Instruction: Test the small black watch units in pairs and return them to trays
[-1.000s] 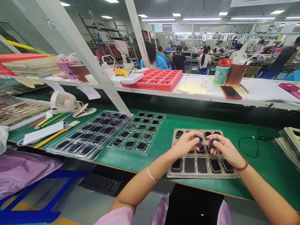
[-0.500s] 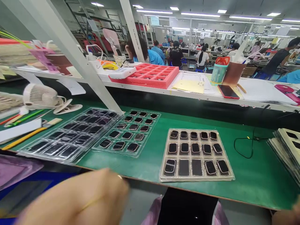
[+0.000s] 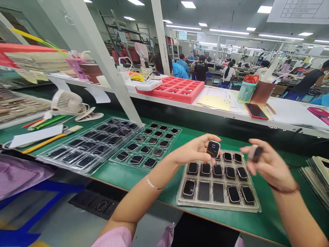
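your left hand (image 3: 195, 149) has a watch (image 3: 213, 149) gripped between thumb and fingers, upright above the back of the beige tray (image 3: 218, 206). its screen is lit, with small text too small to read. your right hand (image 3: 275, 169) is blurred but closed on a dark piece (image 3: 256, 153), just off the tray's back right corner. probably a second watch, can't confirm.

count on the beige tray:
- front row: three pockets loaded, one at the left end and two at the right. the two between, left blank pocket (image 3: 204, 191) and right blank pocket (image 3: 218, 192), show only dark base.
- middle row: all five loaded.
- back row: two in plain sight at the right, a third partly behind your left hand. can't tell for the rest.

so i'd call the tray mostly loaded. open items are the two blank pockets and the two pieces in your hands, neither set down. all the seated screens i can see are dark; only the left hand's one is lit.

the clear tray (image 3: 164, 146) on the bench (image 3: 172, 185) looks fully loaded. the covered tray (image 3: 63, 165) beside it has dark pieces under glare, no clean count. can't tell which tray's pieces have been handled.
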Demonstrator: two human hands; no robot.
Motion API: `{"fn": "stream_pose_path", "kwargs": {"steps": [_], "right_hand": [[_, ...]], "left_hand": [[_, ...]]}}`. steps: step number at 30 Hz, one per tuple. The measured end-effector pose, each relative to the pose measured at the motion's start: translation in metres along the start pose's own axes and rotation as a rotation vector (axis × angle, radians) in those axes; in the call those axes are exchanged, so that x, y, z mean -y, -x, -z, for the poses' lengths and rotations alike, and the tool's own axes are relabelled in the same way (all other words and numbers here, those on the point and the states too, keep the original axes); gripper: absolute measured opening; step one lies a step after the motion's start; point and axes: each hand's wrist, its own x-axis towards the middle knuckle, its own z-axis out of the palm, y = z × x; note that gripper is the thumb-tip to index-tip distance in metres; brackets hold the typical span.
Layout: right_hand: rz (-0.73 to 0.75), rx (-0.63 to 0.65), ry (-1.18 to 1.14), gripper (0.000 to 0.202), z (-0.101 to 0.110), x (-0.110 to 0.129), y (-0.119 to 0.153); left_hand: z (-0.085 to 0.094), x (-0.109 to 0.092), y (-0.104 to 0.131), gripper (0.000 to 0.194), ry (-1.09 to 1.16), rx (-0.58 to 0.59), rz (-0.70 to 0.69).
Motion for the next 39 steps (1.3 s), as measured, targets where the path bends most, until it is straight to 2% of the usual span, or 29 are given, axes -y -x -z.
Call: {"fn": "stream_pose_path", "kwargs": {"steps": [1,2,5,8,10,20,26,31,34,39], "right_hand": [[-0.013,0.0,-0.053,0.059,-0.003,-0.011,-0.011],[-0.051,0.0,-0.098,0.056,-0.005,-0.024,-0.023],[-0.149,-0.06,-0.111,0.038,-0.009,-0.069,-0.052],[-0.186,-0.103,-0.102,0.031,-0.009,-0.103,-0.063],[-0.2,-0.084,-0.114,0.032,-0.009,-0.114,-0.063],[-0.14,-0.008,0.039,0.038,-0.01,-0.122,-0.057],[-0.136,-0.006,0.034,0.04,-0.01,-0.123,-0.056],[-0.154,-0.038,-0.109,0.051,-0.005,-0.124,-0.057],[-0.168,-0.041,-0.163,0.056,-0.002,-0.123,-0.057],[-0.16,-0.011,-0.087,0.054,-0.001,-0.122,-0.056]], "left_hand": [[0.003,0.013,-0.014,0.058,-0.048,-0.063,0.038],[0.007,0.027,-0.026,0.055,-0.11,-0.126,0.085],[0.015,0.068,-0.051,0.031,-0.255,-0.24,0.154],[0.021,0.093,-0.056,0.025,-0.284,-0.289,0.168],[0.025,0.1,-0.054,0.027,-0.269,-0.31,0.177],[0.034,0.117,-0.05,0.033,-0.133,-0.328,0.161],[0.029,0.111,-0.049,0.034,-0.147,-0.354,0.174],[0.03,0.107,-0.048,0.054,-0.103,-0.397,0.197],[0.033,0.109,-0.047,0.059,-0.075,-0.377,0.201],[0.033,0.111,-0.047,0.059,-0.121,-0.341,0.193]]}}
